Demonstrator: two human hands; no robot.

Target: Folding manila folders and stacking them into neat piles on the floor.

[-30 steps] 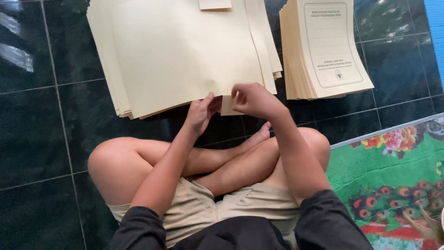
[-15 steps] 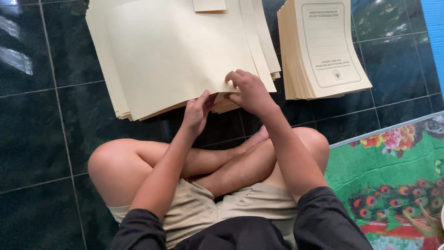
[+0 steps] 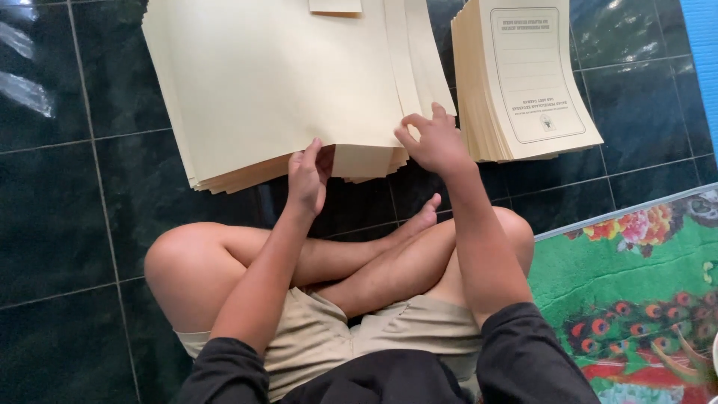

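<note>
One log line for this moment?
left hand: on cream folder stack edge | right hand: raised, empty | printed stack: untouched
</note>
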